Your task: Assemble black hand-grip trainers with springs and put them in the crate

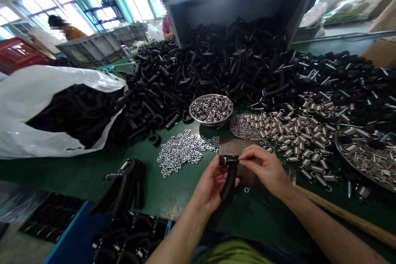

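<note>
Black curved handle (pixel 229 179), clasped in left grip (pixel 208 183), right grip (pixel 266 169) pinched closed at its top end, contents unclear, loose nuts (pixel 182 152) near, green desk (pixel 173 192) below.

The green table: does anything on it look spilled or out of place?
One small ring, probably a nut, lies apart from the heap of nuts, as if strayed. The grey bin is tipped, black parts spreading from it, though that may be deliberate.

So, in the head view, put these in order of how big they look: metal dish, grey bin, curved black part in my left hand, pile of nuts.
Largest to smallest:
1. Grey bin, despite standing farthest back
2. Pile of nuts
3. Metal dish
4. Curved black part
</note>
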Demonstrator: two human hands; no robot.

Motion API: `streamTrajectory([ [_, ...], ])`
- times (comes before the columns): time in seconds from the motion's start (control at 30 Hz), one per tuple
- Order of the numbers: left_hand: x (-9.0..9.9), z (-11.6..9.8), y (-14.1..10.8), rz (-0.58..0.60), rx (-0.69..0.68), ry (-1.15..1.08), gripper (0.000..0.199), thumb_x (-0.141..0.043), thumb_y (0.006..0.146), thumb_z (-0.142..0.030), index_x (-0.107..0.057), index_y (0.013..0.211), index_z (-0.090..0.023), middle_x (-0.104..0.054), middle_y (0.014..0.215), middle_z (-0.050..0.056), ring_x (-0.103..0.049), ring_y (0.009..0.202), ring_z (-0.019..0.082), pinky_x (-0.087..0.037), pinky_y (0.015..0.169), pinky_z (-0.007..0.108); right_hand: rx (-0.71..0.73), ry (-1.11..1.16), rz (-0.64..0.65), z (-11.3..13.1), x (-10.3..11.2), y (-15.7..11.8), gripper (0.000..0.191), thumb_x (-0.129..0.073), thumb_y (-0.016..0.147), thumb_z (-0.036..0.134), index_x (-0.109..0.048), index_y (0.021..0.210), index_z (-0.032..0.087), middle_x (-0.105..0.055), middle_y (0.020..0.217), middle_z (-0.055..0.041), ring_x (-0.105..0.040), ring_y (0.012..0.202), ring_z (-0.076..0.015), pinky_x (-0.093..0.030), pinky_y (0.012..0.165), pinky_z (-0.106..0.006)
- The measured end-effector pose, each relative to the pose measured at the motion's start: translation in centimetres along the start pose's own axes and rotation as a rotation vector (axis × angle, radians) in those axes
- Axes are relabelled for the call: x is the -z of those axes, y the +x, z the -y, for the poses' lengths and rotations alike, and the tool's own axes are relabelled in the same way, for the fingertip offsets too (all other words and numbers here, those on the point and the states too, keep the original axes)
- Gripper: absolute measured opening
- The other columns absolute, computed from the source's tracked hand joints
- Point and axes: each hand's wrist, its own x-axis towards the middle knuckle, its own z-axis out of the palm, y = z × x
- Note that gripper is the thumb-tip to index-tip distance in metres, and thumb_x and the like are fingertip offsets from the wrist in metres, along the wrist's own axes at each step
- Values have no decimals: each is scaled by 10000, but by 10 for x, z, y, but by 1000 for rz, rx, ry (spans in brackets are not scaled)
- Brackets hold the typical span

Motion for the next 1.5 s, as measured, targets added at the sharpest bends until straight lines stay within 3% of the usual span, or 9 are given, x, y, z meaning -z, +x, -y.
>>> streamTrajectory([
  [0.23,4,0,-5,27,-130,178,490,-623,774,-456,-611,1129,-118,-628,916,81,-584,718,127,-551,625,252,118,-216,-7,7,-4,3,80,-551,827,167,-589,763,196,-602,792,-12,-572,765,-154,-444,702,-294],
  [0.4,21,-22,-1,112,-244,788,545,-669,732,-421,-575,1210,-179,-610,1125,93,-572,943,219,-502,749,312,530,-611,132,-13,-7,9,165,-455,878,160,-574,993,166,-629,957,-80,-548,846,-180,-416,704,-313],
  [0.5,30,-33,5,115,-382,1277,621,-720,670,-446,-571,1220,-200,-618,1082,72,-548,999,238,-435,886,369,795,-974,249,-29,-12,13,189,-421,898,179,-598,950,143,-640,867,-76,-519,739,-183,-345,617,-328],
  [0.7,33,-27,0,79,-614,1918,706,-666,675,-556,-496,1278,-231,-602,1036,60,-517,994,242,-452,820,356,896,-1140,309,-37,-21,15,167,-449,876,160,-598,800,157,-590,720,-37,-478,682,-174,-261,560,-328],
  [0.87,35,-16,-7,91,-700,2102,687,-691,681,-489,-462,1280,-240,-602,1059,54,-498,983,254,-456,779,362,718,-1143,288,-10,-5,4,143,-481,864,162,-623,871,163,-598,736,-44,-500,717,-185,-310,584,-320],
  [1.0,41,-10,-4,26,-722,2011,637,-715,654,-478,-508,1195,-212,-600,1021,68,-506,967,253,-448,805,370,431,-1093,176,-3,43,-42,192,-470,878,226,-626,989,207,-648,880,-63,-557,799,-200,-401,669,-324],
  [1.23,44,-5,0,-75,-755,1918,596,-769,584,-459,-561,1072,-186,-558,1024,71,-486,981,256,-442,835,384,-34,-1042,-4,-73,130,-155,355,-567,739,564,-612,939,273,-659,865,-101,-623,760,-287,-496,664,-443],
  [1.37,44,-5,-1,-92,-752,1901,600,-772,576,-460,-562,1064,-180,-551,1028,69,-487,982,248,-442,837,379,-239,-933,-85,-84,137,-170,209,-547,773,496,-574,848,303,-673,793,-101,-650,688,-289,-507,580,-425],
  [1.5,43,-4,-1,-105,-726,1916,605,-774,564,-475,-563,1044,-172,-548,1015,68,-491,979,249,-443,836,380,-260,-751,-111,-38,115,-140,233,-518,793,487,-583,919,303,-701,825,-87,-672,654,-266,-515,516,-364],
])
